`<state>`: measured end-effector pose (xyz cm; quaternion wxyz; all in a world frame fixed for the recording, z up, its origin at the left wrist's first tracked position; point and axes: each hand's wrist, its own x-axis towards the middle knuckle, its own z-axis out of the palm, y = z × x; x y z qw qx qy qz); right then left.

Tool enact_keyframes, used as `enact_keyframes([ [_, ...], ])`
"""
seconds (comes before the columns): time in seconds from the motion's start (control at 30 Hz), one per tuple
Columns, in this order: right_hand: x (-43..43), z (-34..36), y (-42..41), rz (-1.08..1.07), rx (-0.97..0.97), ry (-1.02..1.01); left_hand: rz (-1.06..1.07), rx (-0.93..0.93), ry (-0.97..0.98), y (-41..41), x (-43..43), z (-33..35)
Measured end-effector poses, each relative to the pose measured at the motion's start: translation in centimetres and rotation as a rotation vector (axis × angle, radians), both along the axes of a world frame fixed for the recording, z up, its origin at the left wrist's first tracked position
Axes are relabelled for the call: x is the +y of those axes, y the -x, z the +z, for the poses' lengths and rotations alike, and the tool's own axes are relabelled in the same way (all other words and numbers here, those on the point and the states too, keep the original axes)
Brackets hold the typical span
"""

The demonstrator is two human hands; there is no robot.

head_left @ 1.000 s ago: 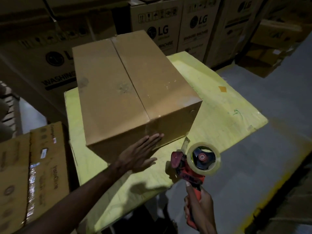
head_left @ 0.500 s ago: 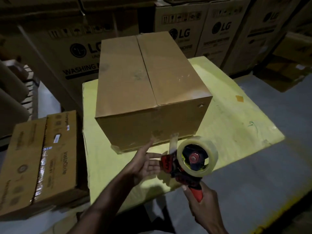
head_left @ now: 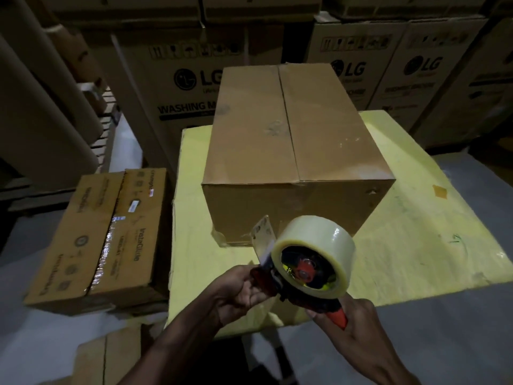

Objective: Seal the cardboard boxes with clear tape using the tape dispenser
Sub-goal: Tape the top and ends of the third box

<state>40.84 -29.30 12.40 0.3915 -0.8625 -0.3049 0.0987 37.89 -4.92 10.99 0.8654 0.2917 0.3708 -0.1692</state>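
From the head camera, a plain cardboard box (head_left: pixel 277 151) stands on a yellow-covered table (head_left: pixel 416 245), its two top flaps closed and meeting along a centre seam that runs away from the viewer. No tape is visible along that seam, though the light is dim.

In front of the box and nearer the viewer, both hands hold the red tape dispenser (head_left: pixel 288 284) in the air above the table's near edge. The right hand (head_left: pixel 358 332) is wrapped around the handle at the lower right. The left hand (head_left: pixel 238 293) has its fingers curled at the dispenser's front end, and it seems to be pinching there, just below where a loose strip of tape (head_left: pixel 262 237) stands up. The roll of clear tape (head_left: pixel 327 240) sits on the dispenser with its open core facing the camera.

A printed carton (head_left: pixel 97 240) with a taped seam lies on the floor left of the table. Large LG cartons (head_left: pixel 180 79) are stacked behind.
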Motion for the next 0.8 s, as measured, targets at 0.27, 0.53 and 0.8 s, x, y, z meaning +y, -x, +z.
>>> enact_keyframes([
  [0.27, 3.2, 5.5, -3.4, 0.185, -0.134, -0.059, -0.094, -0.184, -0.249, 0.0, 3.2, 3.7],
  [0.53, 7.1, 11.4, -7.4, 0.306, -0.239, -0.04, -0.05, -0.248, -0.353, -0.2, 9.0, 7.1],
  [0.8, 10.8, 15.7, -11.4, 0.498, -0.297, -0.036, 0.078, -0.338, -0.826, -2.5, 10.2, 12.3],
])
